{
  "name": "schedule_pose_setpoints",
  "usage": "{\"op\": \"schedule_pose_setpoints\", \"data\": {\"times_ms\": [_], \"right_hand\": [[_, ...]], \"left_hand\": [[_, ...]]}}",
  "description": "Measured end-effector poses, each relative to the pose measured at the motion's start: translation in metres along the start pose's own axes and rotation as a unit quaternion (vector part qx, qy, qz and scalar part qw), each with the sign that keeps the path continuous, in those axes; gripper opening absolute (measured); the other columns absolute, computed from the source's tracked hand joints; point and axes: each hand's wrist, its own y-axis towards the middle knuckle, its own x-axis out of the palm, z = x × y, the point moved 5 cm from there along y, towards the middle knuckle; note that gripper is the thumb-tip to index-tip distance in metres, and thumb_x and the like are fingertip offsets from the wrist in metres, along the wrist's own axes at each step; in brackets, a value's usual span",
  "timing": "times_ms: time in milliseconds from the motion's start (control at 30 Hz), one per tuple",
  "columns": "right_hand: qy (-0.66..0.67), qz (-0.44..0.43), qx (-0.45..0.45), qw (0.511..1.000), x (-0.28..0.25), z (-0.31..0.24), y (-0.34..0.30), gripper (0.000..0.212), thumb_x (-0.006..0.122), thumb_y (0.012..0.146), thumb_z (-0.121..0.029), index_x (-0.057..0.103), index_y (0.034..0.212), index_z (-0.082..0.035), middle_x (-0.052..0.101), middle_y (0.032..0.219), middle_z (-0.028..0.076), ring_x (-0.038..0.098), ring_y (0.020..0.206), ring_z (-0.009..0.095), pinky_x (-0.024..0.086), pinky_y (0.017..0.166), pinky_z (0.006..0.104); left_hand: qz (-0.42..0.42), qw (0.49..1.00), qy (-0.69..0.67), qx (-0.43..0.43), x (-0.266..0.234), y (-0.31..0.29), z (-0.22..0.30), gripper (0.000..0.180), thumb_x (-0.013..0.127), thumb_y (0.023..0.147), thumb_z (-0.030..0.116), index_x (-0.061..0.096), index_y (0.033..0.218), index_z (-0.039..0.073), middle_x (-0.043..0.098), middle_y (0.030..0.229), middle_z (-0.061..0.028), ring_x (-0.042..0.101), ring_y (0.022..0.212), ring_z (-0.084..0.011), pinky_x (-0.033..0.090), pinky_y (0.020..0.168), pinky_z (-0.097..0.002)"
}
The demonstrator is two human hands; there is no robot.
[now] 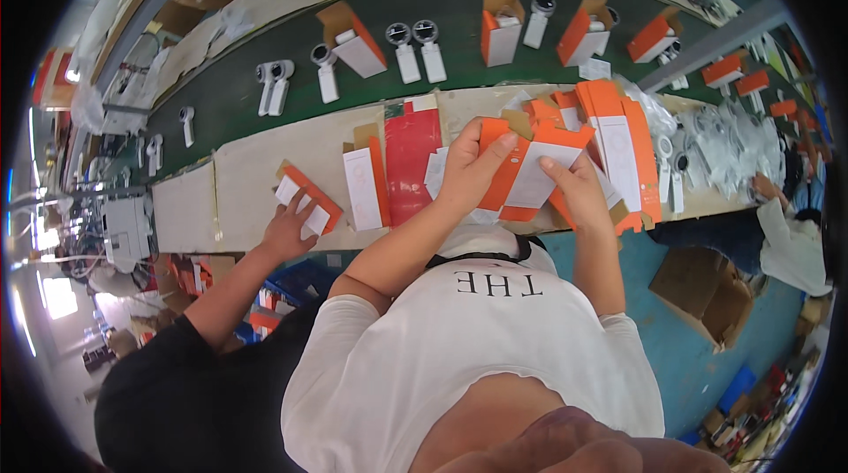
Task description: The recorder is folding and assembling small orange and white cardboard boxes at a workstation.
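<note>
My left hand (473, 168) grips the left side of an orange and white folding carton (535, 174), its thumb on the front. My right hand (579, 190) pinches the carton's right side near the top. Brown inner flaps stick up at the carton's upper edge; whether it is flat or opened out I cannot tell. Just behind and to the right, a stack of orange and white cartons (618, 151) lies on the bench. Left of my hands stands an upright orange and white box (362, 186) with its flap raised, beside a red sheet (412, 159).
A co-worker's hand (287, 230) rests on another orange box (322, 199) at left. Along the green conveyor belt (234, 93) stand open boxes and white handheld devices (428, 49) with round heads. Clear plastic bags (729, 142) pile up at right. A cardboard box (702, 292) sits on the floor.
</note>
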Motion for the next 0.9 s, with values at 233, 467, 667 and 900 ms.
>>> {"op": "schedule_pose_setpoints", "data": {"times_ms": [233,467,667,900], "right_hand": [[-0.262,-0.044,-0.227,0.937,0.051,0.000,-0.004,0.024,0.053,0.080,-0.004,0.056,0.104,0.001,0.062,0.093,0.013,0.060,0.089,0.022,0.047,0.075,0.0287],[-0.252,-0.135,-0.168,0.944,0.074,0.012,-0.003,0.036,0.060,0.078,-0.018,0.055,0.109,0.000,0.057,0.108,0.015,0.058,0.096,0.025,0.045,0.082,0.0311],[-0.121,-0.107,-0.186,0.969,0.074,0.016,-0.001,0.050,0.062,0.077,-0.033,0.052,0.117,-0.004,0.055,0.111,0.017,0.057,0.098,0.029,0.045,0.081,0.0342],[-0.302,-0.116,-0.411,0.852,0.088,-0.006,-0.013,0.060,0.062,0.075,-0.043,0.051,0.117,-0.001,0.059,0.105,0.016,0.058,0.090,0.033,0.046,0.078,0.0382]], "left_hand": [[0.063,0.995,0.067,-0.047,-0.044,0.000,0.001,0.023,0.054,0.080,0.012,0.048,0.100,0.003,0.054,0.099,-0.0068,0.051,0.089,-0.0116,0.041,0.081,-0.0267],[0.064,0.988,-0.051,-0.127,-0.061,-0.004,0.000,0.025,0.046,0.076,0.007,0.049,0.101,0.005,0.047,0.118,-0.0104,0.049,0.097,-0.0152,0.038,0.084,-0.0275],[-0.018,0.995,0.028,-0.094,-0.060,-0.007,0.023,0.028,0.045,0.075,0.006,0.050,0.103,0.007,0.041,0.128,-0.0127,0.048,0.095,-0.0145,0.038,0.083,-0.0264],[0.041,0.999,0.021,0.003,-0.051,-0.019,0.035,0.031,0.046,0.074,0.000,0.050,0.104,0.007,0.043,0.126,-0.0141,0.047,0.102,-0.0147,0.037,0.087,-0.0271]]}}
